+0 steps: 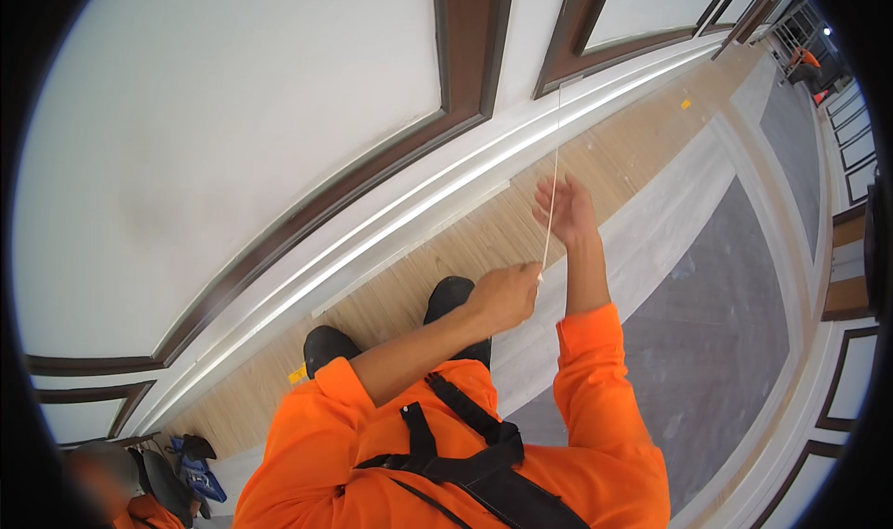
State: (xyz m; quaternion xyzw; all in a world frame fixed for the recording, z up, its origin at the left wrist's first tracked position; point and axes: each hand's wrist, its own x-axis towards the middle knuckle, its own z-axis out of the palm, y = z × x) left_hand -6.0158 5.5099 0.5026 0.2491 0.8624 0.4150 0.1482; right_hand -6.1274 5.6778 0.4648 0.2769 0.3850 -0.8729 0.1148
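Observation:
A thin pale cord (pixel 554 171) runs up from my left hand (pixel 505 298) toward the wall, where it thins out near the corner of a brown moulding frame (pixel 558 68). My left hand is closed around the lower end of this cord, and a short whitish tip shows below the fist. Further out, my right hand (pixel 569 214) is raised with its fingers apart and slightly bent. The cord passes in front of its palm; whether they touch, I cannot tell. Both forearms are in rolled orange sleeves.
White wall panels (pixel 260 82) with brown moulding rise from a pale skirting (pixel 372 250). My dark shoes (pixel 451 296) stand on wood-look flooring (pixel 633 147), beside grey flooring (pixel 707 315). One person in orange (pixel 153 510) is at lower left near bags (pixel 200 478), another (pixel 806 61) far right.

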